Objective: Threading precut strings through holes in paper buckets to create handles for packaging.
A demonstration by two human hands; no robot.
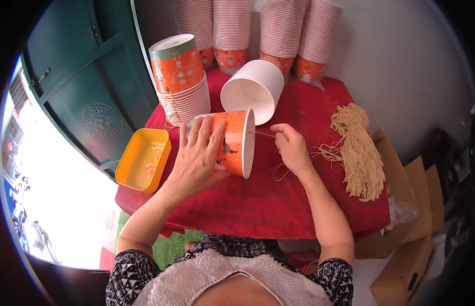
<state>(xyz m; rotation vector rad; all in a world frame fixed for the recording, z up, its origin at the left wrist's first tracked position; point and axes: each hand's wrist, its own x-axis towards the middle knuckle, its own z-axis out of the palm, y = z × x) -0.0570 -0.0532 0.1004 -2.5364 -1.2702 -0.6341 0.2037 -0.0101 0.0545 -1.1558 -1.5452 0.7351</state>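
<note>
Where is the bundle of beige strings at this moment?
In the head view, the bundle of beige strings lies on the red tablecloth at the person's right, just beyond the right hand.

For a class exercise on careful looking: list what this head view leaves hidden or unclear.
- Orange cup: the left hand covers its side print.
- String: its end is hidden in the right hand fingertips.
- Small pieces in the yellow tray: too small to identify.
- Wrapped cup stacks: tops cut by the upper edge.
</note>
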